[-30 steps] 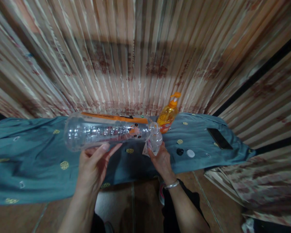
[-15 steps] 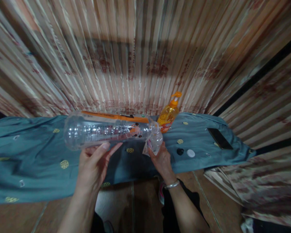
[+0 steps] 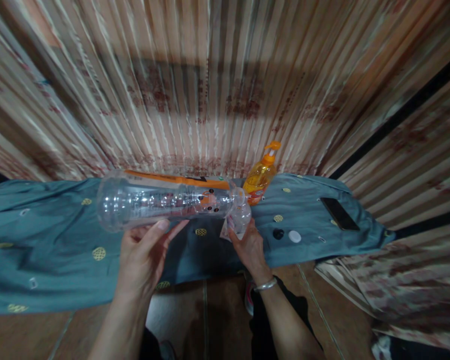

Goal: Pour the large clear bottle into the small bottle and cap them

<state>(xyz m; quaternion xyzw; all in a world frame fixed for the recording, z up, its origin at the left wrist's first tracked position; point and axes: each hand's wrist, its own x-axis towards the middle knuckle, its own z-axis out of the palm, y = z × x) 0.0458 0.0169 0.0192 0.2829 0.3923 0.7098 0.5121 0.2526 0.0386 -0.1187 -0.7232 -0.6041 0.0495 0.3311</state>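
Observation:
A large clear plastic bottle (image 3: 165, 202) with an orange-edged label lies on its side in the air, its neck toward the right. My left hand (image 3: 144, 247) holds it from below, thumb along the near side. At its mouth is a smaller clear plastic container (image 3: 242, 217) with a pale label. My right hand (image 3: 249, 245), wearing a silver bracelet, grips this container, fingers curled around it. The mouths overlap in view; I cannot tell whether they touch. No clear liquid is discernible in the large bottle.
An orange pump bottle (image 3: 260, 180) stands just behind the container. On the teal patterned cloth (image 3: 60, 250) lie a black cap (image 3: 278, 234), a white cap (image 3: 294, 236) and a phone (image 3: 339, 213). A striped curtain (image 3: 210, 100) hangs behind.
The large bottle has shifted very slightly left. Both hands keep their grips, and nothing else has visibly moved.

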